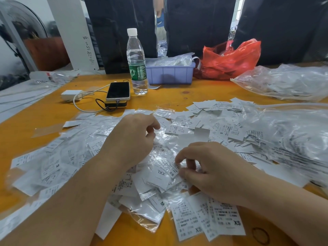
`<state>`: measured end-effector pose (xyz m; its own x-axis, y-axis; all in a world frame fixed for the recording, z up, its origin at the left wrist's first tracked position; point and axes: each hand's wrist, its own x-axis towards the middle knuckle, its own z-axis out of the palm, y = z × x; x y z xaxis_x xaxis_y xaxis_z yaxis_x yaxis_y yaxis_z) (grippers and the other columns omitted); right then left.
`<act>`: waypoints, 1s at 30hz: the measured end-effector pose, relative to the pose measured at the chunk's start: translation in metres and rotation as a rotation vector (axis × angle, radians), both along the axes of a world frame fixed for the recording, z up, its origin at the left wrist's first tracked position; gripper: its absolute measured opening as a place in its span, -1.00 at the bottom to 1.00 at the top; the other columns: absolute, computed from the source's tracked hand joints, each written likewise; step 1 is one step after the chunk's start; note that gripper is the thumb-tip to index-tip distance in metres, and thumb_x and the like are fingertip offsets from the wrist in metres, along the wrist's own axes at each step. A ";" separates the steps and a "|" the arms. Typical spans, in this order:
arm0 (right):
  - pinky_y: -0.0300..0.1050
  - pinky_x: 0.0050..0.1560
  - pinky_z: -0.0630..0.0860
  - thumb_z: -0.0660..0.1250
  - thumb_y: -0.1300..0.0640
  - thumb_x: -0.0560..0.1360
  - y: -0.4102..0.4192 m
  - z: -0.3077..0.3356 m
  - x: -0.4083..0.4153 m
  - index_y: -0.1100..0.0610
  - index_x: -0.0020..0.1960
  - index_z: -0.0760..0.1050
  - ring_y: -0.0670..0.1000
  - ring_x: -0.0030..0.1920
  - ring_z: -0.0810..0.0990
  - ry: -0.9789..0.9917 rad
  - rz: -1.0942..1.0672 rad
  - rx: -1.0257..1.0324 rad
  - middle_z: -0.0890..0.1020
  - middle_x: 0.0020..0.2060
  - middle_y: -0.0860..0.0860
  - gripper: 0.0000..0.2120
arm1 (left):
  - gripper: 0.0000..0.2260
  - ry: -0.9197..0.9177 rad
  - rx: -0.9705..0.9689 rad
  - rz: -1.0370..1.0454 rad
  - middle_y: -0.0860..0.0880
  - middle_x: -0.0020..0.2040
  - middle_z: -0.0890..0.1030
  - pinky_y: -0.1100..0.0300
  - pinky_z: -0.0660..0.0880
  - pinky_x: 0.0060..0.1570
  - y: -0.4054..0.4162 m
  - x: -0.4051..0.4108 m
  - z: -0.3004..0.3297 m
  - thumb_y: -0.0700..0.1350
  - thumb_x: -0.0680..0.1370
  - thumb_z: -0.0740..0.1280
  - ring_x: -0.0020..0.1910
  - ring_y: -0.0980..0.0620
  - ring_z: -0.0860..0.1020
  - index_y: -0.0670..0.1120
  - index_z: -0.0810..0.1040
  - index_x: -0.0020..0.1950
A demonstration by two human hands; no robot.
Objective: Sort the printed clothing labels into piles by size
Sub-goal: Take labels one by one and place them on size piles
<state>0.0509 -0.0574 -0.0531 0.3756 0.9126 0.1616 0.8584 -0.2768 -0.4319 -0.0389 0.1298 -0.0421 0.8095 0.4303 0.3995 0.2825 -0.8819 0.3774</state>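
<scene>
White printed clothing labels (179, 129) lie scattered across the orange table (44, 112), many under crumpled clear plastic. My right hand (209, 171) pinches a small label marked XS (173, 170) between thumb and forefinger; a label marked XXL (160, 174) lies beside it. My left hand (131, 137) hovers over the heap with fingers curled, holding nothing that I can see. A small stack of XS labels (213, 219) lies at the front, just below my right wrist. Labels marked M (53, 166) lie to the left, labels marked S (220, 133) to the right.
A water bottle (136, 63), a phone (118, 91) on a power bank with cable and white charger (70, 95) stand behind the heap. Further back are a purple bin (170, 73) of labels and a red bag (229, 59). Clear bags of labels (287, 139) fill the right. A rubber band (260, 236) lies front right.
</scene>
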 end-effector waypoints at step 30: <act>-0.18 0.01 0.44 0.32 -0.17 0.50 -0.009 0.008 0.033 -0.16 0.19 0.50 -0.14 0.06 0.50 -0.113 -0.303 -0.037 0.55 -0.01 -0.26 -0.72 | -0.57 0.556 0.080 -0.241 0.20 0.59 -0.02 0.10 -0.12 0.47 -0.010 0.004 -0.005 0.26 0.59 0.11 0.55 0.13 -0.11 0.35 0.19 0.47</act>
